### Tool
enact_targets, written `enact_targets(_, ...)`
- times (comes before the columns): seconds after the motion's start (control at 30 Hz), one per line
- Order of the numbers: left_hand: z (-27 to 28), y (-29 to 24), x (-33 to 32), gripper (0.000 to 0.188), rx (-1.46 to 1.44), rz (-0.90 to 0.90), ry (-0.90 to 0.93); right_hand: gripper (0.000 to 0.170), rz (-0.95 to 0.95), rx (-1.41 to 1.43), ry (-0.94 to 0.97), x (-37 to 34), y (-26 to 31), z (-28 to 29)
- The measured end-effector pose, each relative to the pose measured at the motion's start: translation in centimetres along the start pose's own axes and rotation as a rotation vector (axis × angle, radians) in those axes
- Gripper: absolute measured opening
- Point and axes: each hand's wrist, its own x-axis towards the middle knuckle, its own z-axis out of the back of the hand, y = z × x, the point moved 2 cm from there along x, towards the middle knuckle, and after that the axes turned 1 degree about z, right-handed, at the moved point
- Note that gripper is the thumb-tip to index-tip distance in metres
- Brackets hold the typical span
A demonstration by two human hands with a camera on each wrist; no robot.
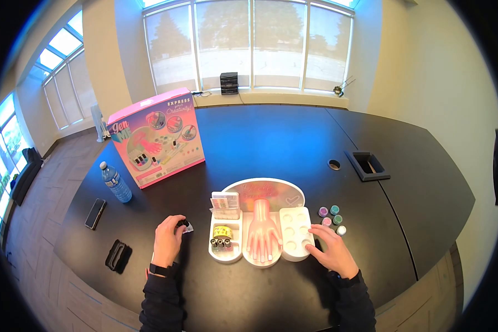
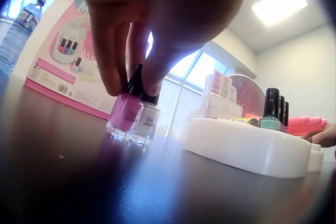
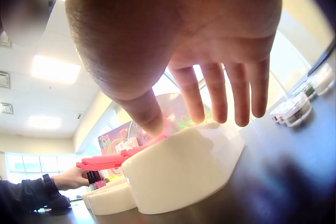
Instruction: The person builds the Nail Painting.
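Observation:
My left hand [image 1: 167, 242] pinches two nail polish bottles by their black caps, left of the white nail-art stand [image 1: 227, 256]. One is a pink-purple nail polish bottle [image 2: 125, 113]; the other, a clear-looking nail polish bottle [image 2: 147, 121], sits right against it. Both bases are at the tabletop. Across the stand, my right hand [image 1: 335, 253] has its fingers extended, fingertips at the right rim of the white welled palette [image 1: 294, 221]. Between the hands, a pink model hand [image 1: 263, 229] lies on the stand. Several black-capped polish bottles [image 1: 221, 243] stand in its left compartment, beside a yellow roll [image 1: 222, 232].
Behind my left hand stands a tall pink box [image 1: 160, 138], with a water bottle [image 1: 116, 185] next to it. A phone [image 1: 95, 214] and a black case [image 1: 118, 256] lie at the left. Several small jars [image 1: 323, 211] are right of the palette. A table opening [image 1: 368, 165] lies beyond.

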Motion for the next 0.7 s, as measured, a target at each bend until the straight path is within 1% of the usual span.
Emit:
enact_targets(0.33, 0.0, -0.2, -0.2, 0.022, -0.015, 0.041, -0.014, 0.043, 0.004, 0.005, -0.003, -0.1, -0.1, 0.0)
enact_targets(0.43, 0.0, 0.0, -0.2, 0.021, -0.015, 0.018, -0.019, 0.043, 0.007, -0.002, -0.005, -0.1, 0.0, 0.0)
enact_targets(0.57, 1.1, -2.0, -0.2, 0.022, -0.03, -0.004, -0.067, 0.043, 0.011, -0.001, -0.001, -0.1, -0.1, 0.0)
enact_targets(0.63, 1.7, -2.8, -0.3, 0.023, -0.119, -0.01, -0.124, 0.043, 0.028, -0.004, -0.008, -0.1, -0.2, -0.1)
enact_targets(0.7, 2.2, -4.3, -0.3, 0.024, -0.126, -0.044, -0.139, 0.044, 0.002, 0.016, -0.007, -0.2, 0.0, -0.1)
